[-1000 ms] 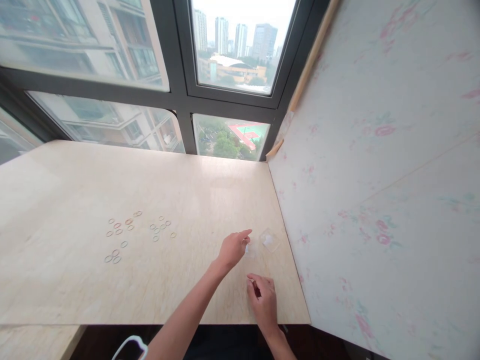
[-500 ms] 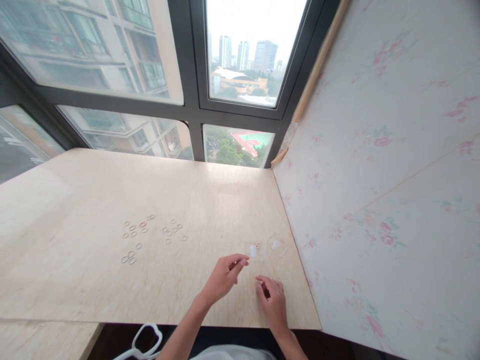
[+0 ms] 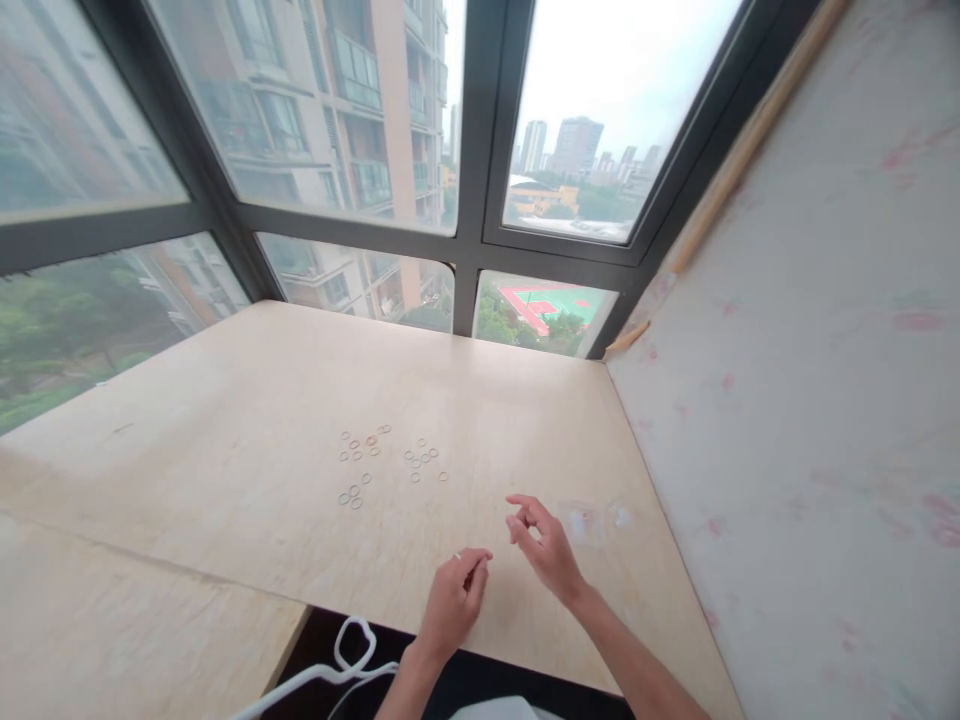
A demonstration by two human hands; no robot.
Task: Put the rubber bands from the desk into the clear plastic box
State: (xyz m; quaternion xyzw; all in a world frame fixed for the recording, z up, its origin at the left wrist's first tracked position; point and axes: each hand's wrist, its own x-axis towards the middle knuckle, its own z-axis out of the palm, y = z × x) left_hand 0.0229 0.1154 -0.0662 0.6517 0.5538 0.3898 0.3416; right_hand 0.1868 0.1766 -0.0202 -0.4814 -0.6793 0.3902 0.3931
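Beige marble-patterned countertop (image 3: 292,385) bears clustered thin rings (image 3: 372,441), left of the right hand (image 3: 547,548), whose parted thumb and forefinger could scatter them by sweeping low, while the left hand (image 3: 451,600), fingertips pinched, whether on anything I cannot tell, might drop something by slackening.

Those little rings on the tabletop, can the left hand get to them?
Probably yes: I see nothing standing between the left hand and the rings, though it would likely need to stretch forward.
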